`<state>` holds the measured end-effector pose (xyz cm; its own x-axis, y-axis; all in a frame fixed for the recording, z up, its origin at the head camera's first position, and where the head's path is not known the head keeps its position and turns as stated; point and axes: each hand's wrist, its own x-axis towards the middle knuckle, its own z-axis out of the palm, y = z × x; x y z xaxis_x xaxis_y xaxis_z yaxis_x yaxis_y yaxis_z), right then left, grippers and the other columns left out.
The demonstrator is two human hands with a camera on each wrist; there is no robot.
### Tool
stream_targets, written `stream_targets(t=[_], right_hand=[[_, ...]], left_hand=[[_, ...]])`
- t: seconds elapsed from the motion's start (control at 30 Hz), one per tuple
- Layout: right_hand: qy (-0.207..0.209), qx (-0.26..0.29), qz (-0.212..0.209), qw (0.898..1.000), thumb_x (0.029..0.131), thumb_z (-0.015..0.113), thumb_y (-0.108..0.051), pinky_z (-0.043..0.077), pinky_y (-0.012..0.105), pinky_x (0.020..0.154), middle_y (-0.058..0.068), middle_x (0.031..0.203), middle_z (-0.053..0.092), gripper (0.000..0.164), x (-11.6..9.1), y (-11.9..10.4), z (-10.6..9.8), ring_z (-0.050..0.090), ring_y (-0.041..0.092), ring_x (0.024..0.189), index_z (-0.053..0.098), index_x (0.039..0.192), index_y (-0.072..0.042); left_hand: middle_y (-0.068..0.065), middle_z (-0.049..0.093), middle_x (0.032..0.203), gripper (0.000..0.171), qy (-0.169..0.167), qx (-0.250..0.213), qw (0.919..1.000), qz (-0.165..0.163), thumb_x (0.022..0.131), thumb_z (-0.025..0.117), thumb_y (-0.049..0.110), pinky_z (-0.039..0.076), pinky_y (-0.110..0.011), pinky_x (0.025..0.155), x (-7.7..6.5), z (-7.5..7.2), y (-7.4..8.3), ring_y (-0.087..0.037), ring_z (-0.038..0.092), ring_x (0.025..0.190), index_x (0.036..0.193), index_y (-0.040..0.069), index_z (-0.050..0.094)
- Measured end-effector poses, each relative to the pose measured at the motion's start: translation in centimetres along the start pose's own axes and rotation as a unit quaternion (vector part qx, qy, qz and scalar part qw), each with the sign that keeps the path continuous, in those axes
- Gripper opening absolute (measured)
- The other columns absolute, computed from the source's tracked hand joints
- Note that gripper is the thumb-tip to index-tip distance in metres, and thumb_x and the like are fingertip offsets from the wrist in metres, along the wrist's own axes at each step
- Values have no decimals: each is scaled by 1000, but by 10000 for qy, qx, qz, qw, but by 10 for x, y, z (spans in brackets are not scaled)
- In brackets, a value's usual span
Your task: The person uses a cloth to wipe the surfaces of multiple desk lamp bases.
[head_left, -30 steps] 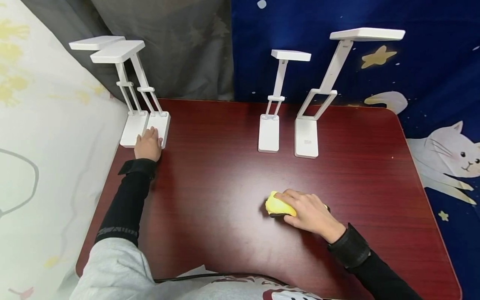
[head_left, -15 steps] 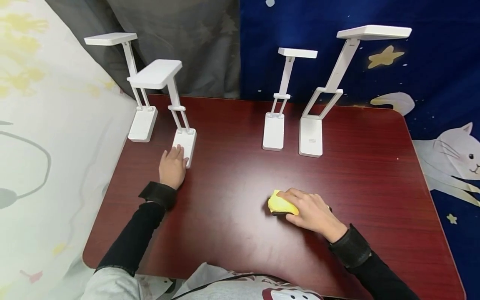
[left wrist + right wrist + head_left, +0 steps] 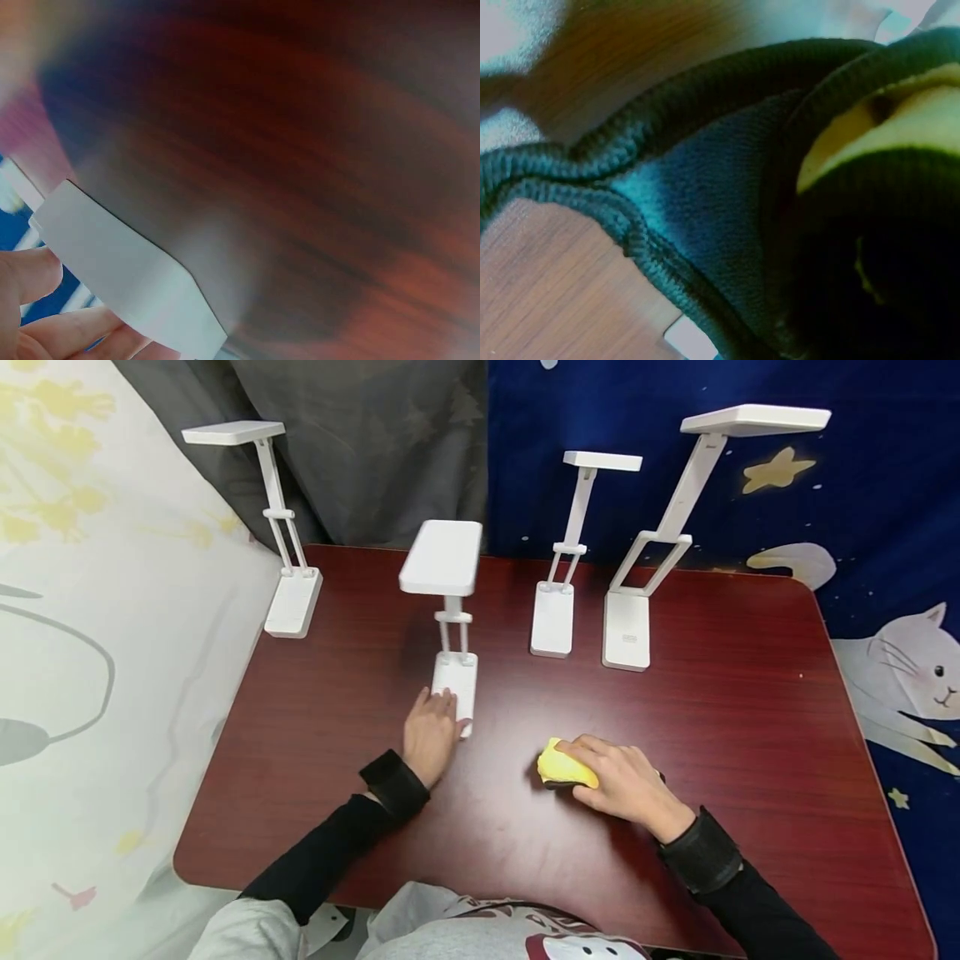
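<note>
Near the middle of the table, in the head view, my left hand (image 3: 432,735) grips the base of a white desk lamp (image 3: 454,681). Its thumb lies along the right side of the base and the fingers reach over the top. The left wrist view shows the white base (image 3: 127,270) close up, with a thumb and fingers at its edge. My right hand (image 3: 622,781) holds a bunched yellow cloth (image 3: 564,767) with dark edging, low over the table at centre right. In the right wrist view the dark folded edge of the cloth (image 3: 712,172) fills much of the picture.
Another white desk lamp (image 3: 294,602) stands at the table's back left corner. Two more, a smaller lamp (image 3: 552,620) and a taller lamp (image 3: 626,631), stand side by side at the back right. The reddish-brown table (image 3: 750,735) has curtains behind it.
My left hand has brought one lamp from beside the left corner lamp rightward and nearer, turning its head to face forward. The right hand with the cloth has stayed about where it was.
</note>
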<state>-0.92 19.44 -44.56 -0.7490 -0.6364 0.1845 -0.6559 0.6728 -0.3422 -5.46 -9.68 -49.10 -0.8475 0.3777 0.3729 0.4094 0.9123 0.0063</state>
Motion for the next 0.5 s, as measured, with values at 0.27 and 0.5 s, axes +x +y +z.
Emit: stream_targets(t=[0.27,0.5], right_hand=[[66,-10,44,10000,60,71,-22,42,28,47,-7,91,58,53,0,2,0,52,8,63,60,112,-15],[-31,-29,108,9999,62,72,-21,41,28,46,-3,92,59,53,4,5,-5,52,10,61,60,113,-13]], left_hand=[[-11,63,96,45,-23,-4,9978,666,80,62,40,29,-36,99,19,10,57,-23,58,86,97,-1,64],[-9,63,92,46,-304,-15,9972,680,82,60,43,28,-37,100,28,11,76,-21,58,86,98,0,65]])
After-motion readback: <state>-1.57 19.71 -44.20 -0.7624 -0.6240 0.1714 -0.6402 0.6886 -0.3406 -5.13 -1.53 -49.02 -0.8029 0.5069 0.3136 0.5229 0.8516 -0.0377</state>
